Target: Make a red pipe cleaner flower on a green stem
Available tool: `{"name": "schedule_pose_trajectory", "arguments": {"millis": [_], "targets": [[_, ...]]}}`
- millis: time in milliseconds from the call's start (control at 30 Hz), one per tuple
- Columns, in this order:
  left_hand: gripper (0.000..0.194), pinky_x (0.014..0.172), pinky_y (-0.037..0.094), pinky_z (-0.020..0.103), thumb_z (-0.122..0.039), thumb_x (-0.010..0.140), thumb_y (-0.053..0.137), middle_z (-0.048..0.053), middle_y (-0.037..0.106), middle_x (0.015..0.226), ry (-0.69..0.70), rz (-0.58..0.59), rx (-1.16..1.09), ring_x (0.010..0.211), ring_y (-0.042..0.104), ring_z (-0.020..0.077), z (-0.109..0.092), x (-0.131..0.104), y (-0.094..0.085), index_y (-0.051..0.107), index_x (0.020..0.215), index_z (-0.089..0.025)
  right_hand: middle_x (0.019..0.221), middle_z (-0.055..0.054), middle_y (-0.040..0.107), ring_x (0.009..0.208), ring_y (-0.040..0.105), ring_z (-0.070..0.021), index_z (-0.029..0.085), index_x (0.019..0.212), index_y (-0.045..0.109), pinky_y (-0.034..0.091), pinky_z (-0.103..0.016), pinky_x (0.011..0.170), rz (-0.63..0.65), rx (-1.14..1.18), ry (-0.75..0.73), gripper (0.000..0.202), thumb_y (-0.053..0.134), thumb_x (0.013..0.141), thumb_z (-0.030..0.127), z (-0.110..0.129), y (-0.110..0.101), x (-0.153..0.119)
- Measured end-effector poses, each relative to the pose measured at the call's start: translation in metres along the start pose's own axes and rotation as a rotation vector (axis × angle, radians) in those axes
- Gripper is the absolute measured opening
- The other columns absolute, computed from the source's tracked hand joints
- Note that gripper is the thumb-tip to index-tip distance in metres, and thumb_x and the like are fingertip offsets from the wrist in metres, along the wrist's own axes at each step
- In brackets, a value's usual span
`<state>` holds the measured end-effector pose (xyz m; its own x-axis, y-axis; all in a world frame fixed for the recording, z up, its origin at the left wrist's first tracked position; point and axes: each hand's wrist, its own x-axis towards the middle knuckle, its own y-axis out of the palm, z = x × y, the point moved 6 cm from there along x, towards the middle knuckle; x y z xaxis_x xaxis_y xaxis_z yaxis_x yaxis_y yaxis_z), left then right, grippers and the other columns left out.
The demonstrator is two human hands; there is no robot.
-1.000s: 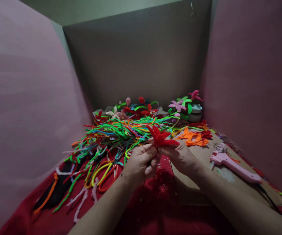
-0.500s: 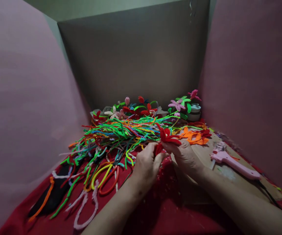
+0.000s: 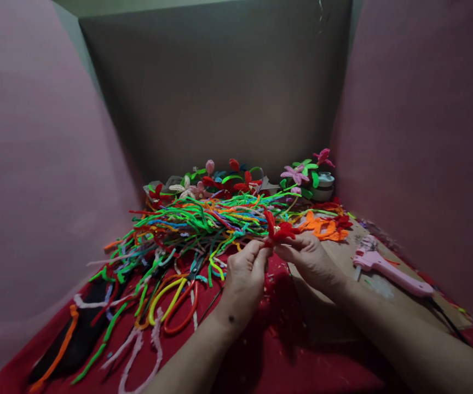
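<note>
A red fuzzy flower [image 3: 280, 231] with long petals and a pale centre is held between both hands near the middle of the view. My left hand [image 3: 247, 279] pinches its base from the left. The fingers of my right hand [image 3: 312, 260] are closed on its right side, by the lower petals. Just behind the hands lies a big heap of coloured pipe cleaners [image 3: 203, 216]. Scissors with yellow and red handles [image 3: 181, 301] rest to the left of my left hand.
A pink glue gun [image 3: 392, 273] lies on a cardboard sheet [image 3: 322, 317] at the right, near orange pipe-cleaner shapes [image 3: 324, 227]. Finished flowers [image 3: 248, 183] and a small pot [image 3: 324, 186] stand at the back. Pink panels flank the red cloth [image 3: 277, 361].
The red flower has turned a little in my fingers, and its petals now point differently. My left hand has shifted slightly at the flower's base. The view has moved slightly.
</note>
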<state>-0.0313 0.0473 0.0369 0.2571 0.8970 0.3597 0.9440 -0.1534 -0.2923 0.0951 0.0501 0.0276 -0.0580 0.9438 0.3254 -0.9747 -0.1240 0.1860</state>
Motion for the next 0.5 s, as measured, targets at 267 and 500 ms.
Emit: {"name": "schedule_pose_trajectory", "arguments": {"millis": [267, 500], "targets": [[0.023, 0.03, 0.018, 0.014, -0.034, 0.078, 0.057, -0.009, 0.038, 0.047, -0.464, 0.281, -0.751, 0.031, 0.018, 0.0011, 0.008, -0.005, 0.024, 0.049, 0.067, -0.016, 0.067, -0.001, 0.067, 0.062, 0.054, -0.0131, 0.022, 0.08, 0.075, 0.042, -0.028, 0.063, 0.026, 0.102, 0.036, 0.018, 0.074, 0.066, 0.033, -0.006, -0.006, 0.004], [0.014, 0.026, 0.017, 0.012, -0.024, 0.081, 0.054, -0.01, 0.032, 0.05, -0.638, 0.589, -1.236, 0.032, 0.005, 0.0, 0.006, -0.016, 0.046, 0.05, 0.072, -0.014, 0.061, -0.002, 0.063, 0.056, 0.053, -0.0136, 0.017, 0.085, 0.071, 0.043, -0.027, 0.058, 0.178, 0.286, 0.189, 0.028, 0.07, 0.068, 0.039, -0.013, 0.01, -0.003]]}}
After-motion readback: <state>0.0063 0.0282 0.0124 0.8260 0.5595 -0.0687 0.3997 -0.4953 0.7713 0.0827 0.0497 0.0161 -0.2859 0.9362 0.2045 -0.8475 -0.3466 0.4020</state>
